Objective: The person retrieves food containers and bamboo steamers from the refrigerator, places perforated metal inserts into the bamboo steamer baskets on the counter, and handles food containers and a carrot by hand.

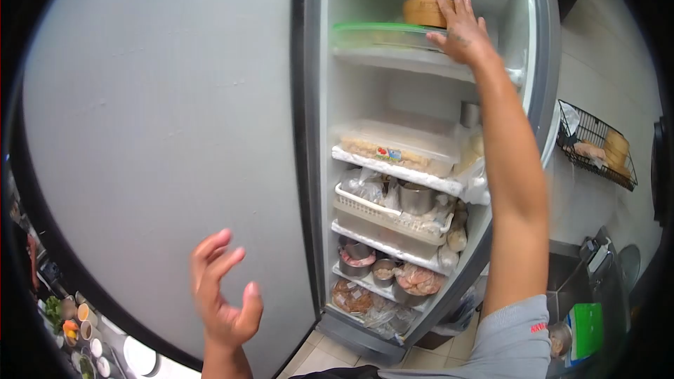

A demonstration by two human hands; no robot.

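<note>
My right hand reaches up to the top shelf of the upright freezer, fingers stretched and spread. It overlaps the right side of a round, light-brown bamboo steamer; whether the fingertips touch it I cannot tell. The steamer rests on a clear container with a green lid, and my thumb lies in front of that lid's edge. My left hand hangs in front of the grey freezer door, fingers curved and apart, holding nothing.
Lower shelves hold a clear plastic box, a white basket with bags and a metal pot, and bowls of meat. A black wire rack hangs at right above a sink with a green board. Plates stand lower left.
</note>
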